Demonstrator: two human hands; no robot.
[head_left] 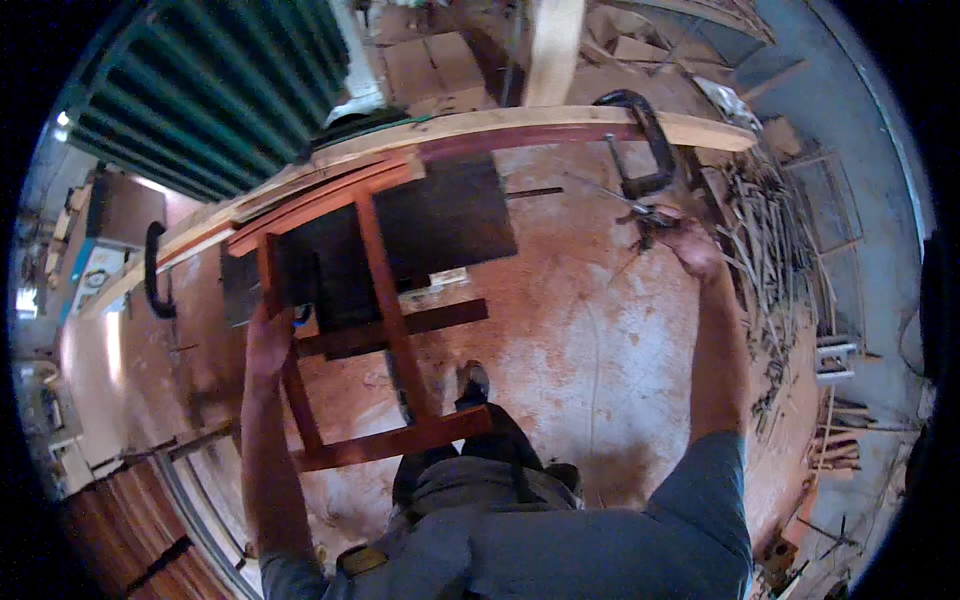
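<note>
A reddish-brown wooden frame, with long side rails and a crosspiece at each end, slants from the long beam toward my body. My left hand is closed around its left rail. Off to the right, my right hand is closed on a dark metal piece with a thin rod pointing left. This lies just below a black C-clamp on the beam; whether it is the clamp's handle I cannot tell. The frame's far end meets the beam.
Another black clamp hangs at the beam's left end. Dark boards and a dark wooden strip lie beneath the frame. Wood sticks are heaped at right; green corrugated sheet stands far left. Reddish planks lie near left.
</note>
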